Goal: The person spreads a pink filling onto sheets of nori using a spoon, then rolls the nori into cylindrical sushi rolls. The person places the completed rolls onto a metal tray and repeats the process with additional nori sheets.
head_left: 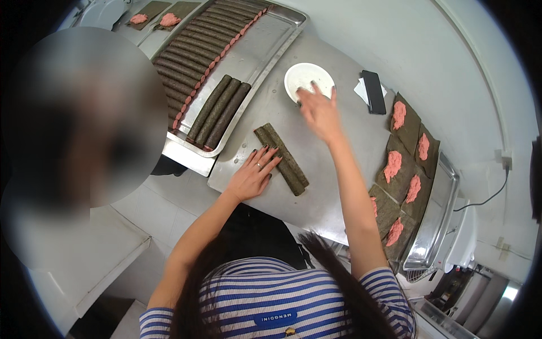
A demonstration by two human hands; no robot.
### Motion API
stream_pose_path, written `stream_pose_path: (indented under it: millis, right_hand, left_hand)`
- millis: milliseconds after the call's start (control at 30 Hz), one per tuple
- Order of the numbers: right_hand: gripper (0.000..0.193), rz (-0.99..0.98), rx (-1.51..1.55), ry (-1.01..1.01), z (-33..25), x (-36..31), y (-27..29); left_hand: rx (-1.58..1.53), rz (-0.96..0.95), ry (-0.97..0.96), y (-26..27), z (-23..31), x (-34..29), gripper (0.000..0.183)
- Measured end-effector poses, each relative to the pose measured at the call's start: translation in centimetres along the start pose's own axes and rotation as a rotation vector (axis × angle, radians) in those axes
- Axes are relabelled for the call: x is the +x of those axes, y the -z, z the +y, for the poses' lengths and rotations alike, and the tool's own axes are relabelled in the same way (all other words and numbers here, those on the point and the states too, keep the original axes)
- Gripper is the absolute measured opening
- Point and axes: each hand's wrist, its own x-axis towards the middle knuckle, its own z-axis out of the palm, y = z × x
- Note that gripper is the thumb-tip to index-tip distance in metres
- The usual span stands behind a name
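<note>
A dark green seaweed roll (pixel 289 160) with a lengthwise ridge lies slantwise on the steel table in front of me. My left hand (pixel 248 176) rests on its near left side, fingers stretched and apart, the tips touching the seaweed. Farther off to the right, my right hand (pixel 320 114) reaches over a round white dish (pixel 301 72). Its fingers are spread, with the tips down in the dish, and nothing shows in them. What the dish holds is hard to make out.
At upper left, a metal tray (pixel 265 52) holds many finished rolls (pixel 195 56), three set apart (pixel 220 113). A black phone (pixel 374 92) lies on white paper. Seaweed sheets with pink filling (pixel 393 165) line the right side, beside another metal tray (pixel 432 240). A blurred area covers the left.
</note>
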Motion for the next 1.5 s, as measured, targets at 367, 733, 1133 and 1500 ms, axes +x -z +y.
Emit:
stream_pose_path:
  millis: [367, 733, 1133, 1500]
  right_hand:
    - [0.042, -0.355, 0.059, 0.186, -4.2, -4.8, -0.5]
    - [0.042, -0.213, -0.306, -0.074, 2.4, 1.4, -0.1]
    - [0.038, -0.323, 0.086, 0.313, -3.8, -6.7, -1.2]
    - [0.043, 0.081, -0.188, 0.066, 1.5, -0.2, -0.4]
  left_hand:
    - [0.010, 0.011, 0.002, -0.3, -0.3, 0.0, 0.061]
    - [0.013, 0.021, -0.019, -0.2, -0.1, 0.2, 0.061]
    - [0.009, 0.036, -0.029, 0.0, 0.0, 0.2, 0.062]
    - [0.022, 0.007, -0.026, 0.1, -0.1, 0.3, 0.060]
